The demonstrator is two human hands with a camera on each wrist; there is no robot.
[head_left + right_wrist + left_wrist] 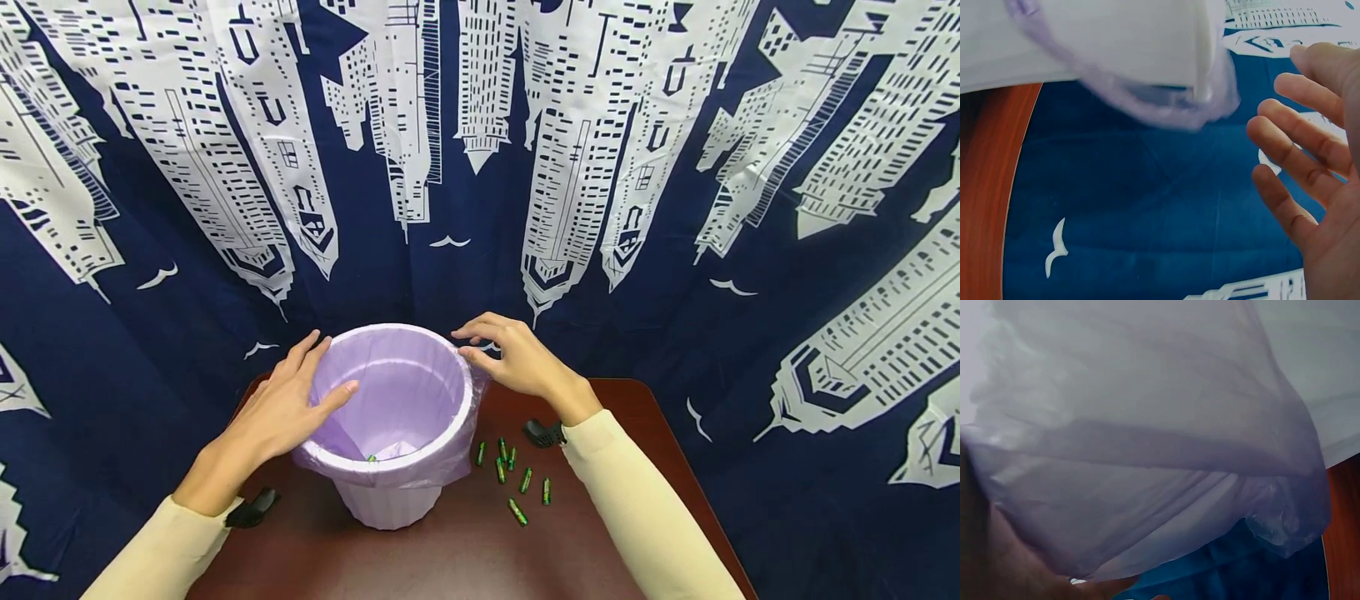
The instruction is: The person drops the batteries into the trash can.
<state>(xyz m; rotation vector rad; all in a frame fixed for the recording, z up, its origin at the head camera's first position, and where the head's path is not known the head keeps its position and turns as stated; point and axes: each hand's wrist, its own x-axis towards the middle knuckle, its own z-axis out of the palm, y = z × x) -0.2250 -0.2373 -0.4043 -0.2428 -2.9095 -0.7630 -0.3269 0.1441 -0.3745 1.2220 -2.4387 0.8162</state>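
Bin [386,508] stands on surface [345,571]; bag [452,467] hangs over its rim [375,472]. Left grip [273,410], fingers straight, lies at left rim; right grip [521,357], relaxed, holds nothing beside right rim. Better to smooth bag evenly around, gently, because it looks thin.

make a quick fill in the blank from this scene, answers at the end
1. The thin translucent purple plastic bag is folded over the ____ of the round white bin.
2. In the head view, the small green cylindrical batteries on the glossy reddish-brown table lie ____ of the bin.
3. The bare hand farther from these batteries is the person's ____ one.
4. The navy curtain shows buildings printed in ____.

Missing words: rim; right; left; white
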